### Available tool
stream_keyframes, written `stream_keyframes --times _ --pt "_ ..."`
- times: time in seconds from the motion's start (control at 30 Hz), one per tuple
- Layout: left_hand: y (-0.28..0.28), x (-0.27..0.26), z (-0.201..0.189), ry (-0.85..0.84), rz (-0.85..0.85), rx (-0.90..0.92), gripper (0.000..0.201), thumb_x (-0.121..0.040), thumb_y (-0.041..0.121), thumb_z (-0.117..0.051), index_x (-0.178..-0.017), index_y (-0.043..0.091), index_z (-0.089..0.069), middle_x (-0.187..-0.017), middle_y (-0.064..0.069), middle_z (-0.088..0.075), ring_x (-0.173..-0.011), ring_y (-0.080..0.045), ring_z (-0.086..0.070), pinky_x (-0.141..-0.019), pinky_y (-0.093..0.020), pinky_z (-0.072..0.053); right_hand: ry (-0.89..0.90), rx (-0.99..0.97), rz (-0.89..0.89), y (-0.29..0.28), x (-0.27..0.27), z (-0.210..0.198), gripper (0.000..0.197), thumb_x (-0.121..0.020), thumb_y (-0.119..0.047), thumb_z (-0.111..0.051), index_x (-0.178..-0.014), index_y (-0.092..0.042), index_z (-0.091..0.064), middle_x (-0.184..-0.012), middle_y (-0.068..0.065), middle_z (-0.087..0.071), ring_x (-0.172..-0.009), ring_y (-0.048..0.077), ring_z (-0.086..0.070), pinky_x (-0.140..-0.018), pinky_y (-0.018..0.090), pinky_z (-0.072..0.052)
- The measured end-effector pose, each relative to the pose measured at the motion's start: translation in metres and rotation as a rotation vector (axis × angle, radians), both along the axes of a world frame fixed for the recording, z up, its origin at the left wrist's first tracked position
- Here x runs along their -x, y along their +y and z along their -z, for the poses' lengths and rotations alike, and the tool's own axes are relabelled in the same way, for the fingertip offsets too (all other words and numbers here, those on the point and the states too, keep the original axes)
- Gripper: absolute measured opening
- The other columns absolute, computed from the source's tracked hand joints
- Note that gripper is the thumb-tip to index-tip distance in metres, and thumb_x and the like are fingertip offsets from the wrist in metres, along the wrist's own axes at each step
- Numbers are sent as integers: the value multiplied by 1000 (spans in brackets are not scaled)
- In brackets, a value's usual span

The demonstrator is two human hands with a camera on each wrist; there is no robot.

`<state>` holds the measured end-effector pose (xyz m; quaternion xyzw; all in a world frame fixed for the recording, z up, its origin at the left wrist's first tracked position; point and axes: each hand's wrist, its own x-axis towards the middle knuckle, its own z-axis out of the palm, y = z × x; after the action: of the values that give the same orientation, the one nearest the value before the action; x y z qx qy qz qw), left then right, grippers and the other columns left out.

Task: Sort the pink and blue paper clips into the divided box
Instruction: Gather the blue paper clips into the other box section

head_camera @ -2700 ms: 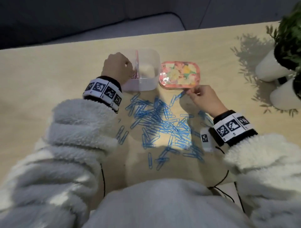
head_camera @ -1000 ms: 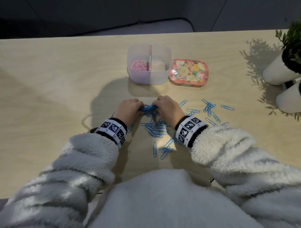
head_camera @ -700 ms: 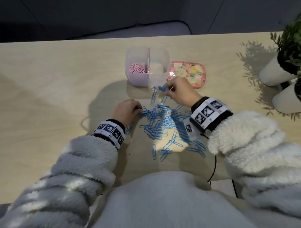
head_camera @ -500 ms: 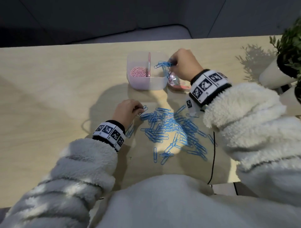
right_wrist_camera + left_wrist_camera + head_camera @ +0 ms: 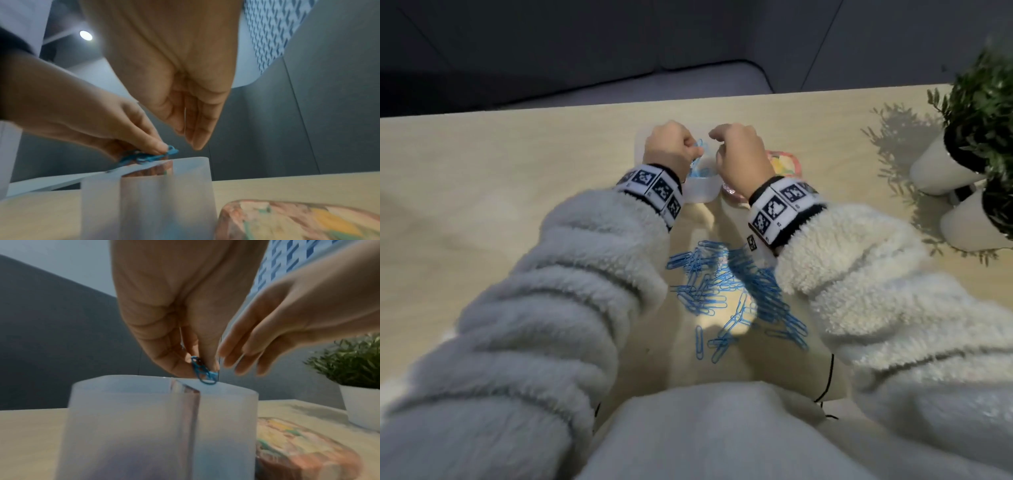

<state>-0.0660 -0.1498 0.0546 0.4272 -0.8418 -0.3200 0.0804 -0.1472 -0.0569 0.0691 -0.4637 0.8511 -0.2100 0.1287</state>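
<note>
Directly under the fingertips of both hands sits the translucent divided box [image 5: 700, 192], and the change from half a second ago is who is feeding it: then the right hand [image 5: 741, 156] alone hung over the box with a bunch of blue clips while the left hand [image 5: 669, 149] stayed down at the pile; now both are above it. The left hand's thumb and fingers are curled in a pinch on a small clump of blue paper clips [image 5: 203, 371], just above the rim and beside the pink divider [image 5: 190, 404]. The right hand's fingers [image 5: 198, 129] point downward, loosely extended and slightly parted, with nothing between them, so its load has apparently gone in; some blue shows in the compartment below [image 5: 700, 171]. Toward the wrists, well back from the fingers, the blue pile [image 5: 732, 291] is spread on the wooden table [image 5: 500, 164], so by my reckoning many handfuls remain. Just beyond the right hand's outer edge lies the floral lid [image 5: 298, 220].
</note>
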Motion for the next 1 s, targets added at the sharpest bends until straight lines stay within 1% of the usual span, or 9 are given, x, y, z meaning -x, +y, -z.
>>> stream_keyframes --times 0.1,0.23,0.37,0.47,0.67,0.73,0.8,0.9,1.0 --pt "-1 19 1 -129 48 42 23 -85 23 -62 -96 4 -69 -102 -16 -69 -99 -31 -62 -81 -32 -46 -25 210 42 31 -5 7 37 -81 -1 -44 -112 -6 -63 -112 14 -67 -103 30 -60 -88 32 -42" --pt "13 11 -4 -139 159 93 27 -91 24 -50 -78 3 -61 -86 -21 -61 -95 -34 -57 -75 -33 -39 -59 203 -2 63 -16 32 25 -82 -5 -45 -97 -9 -65 -98 12 -68 -88 29 -60 -74 29 -40" --pt "33 -49 -1 33 111 213 23 -91 22 -47 -92 10 -67 -99 -12 -69 -93 -30 -61 -80 -36 -45 -116 20 -102 79 -29 63 27 -84 -5 -46 -102 -6 -66 -101 15 -68 -95 33 -60 -80 36 -46" --pt "50 -118 19 -57 38 147 24 -90 29 -53 -103 13 -64 -105 -11 -66 -93 -30 -60 -81 -38 -44 -125 -33 -151 78 -42 78 27 -85 -10 -49 -107 -5 -62 -104 16 -62 -102 32 -53 -85 40 -45" --pt "75 -216 56 -450 109 -67 110 -49 78 -36 -135 10 -41 -141 -17 -40 -129 -34 -37 -108 -40 -27 75 -223 -436 53 -86 89 53 -81 -47 -57 -115 -7 -50 -117 14 -52 -111 33 -45 -93 42 -37" --pt "84 -223 59 -442 76 -53 103 -55 72 -55 -135 8 -41 -139 -19 -39 -125 -36 -39 -107 -42 -29 102 -258 -517 50 -106 91 64 -77 -55 -59 -118 -7 -46 -119 14 -49 -111 32 -44 -93 42 -37" --pt "92 -223 63 -422 37 -39 79 -69 42 -73 -134 9 -44 -133 -20 -42 -118 -38 -40 -102 -43 -33 136 -254 -589 53 -124 94 69 -73 -57 -62 -117 -8 -45 -118 13 -47 -109 31 -43 -90 42 -39" --pt "96 -218 70 -315 33 -29 49 -74 15 -72 -119 5 -57 -114 -20 -52 -103 -38 -49 -92 -43 -41 155 -241 -660 59 -139 98 69 -69 -52 -67 -120 -11 -44 -117 10 -45 -109 28 -41 -87 41 -40" --pt "99 -207 72 -229 58 -33 26 -77 8 -67 -103 3 -64 -98 -18 -57 -93 -34 -54 -82 -37 -42 158 -255 -713 61 -144 101 53 -77 -38 -64 -120 -13 -47 -118 10 -46 -110 28 -42 -83 39 -41"
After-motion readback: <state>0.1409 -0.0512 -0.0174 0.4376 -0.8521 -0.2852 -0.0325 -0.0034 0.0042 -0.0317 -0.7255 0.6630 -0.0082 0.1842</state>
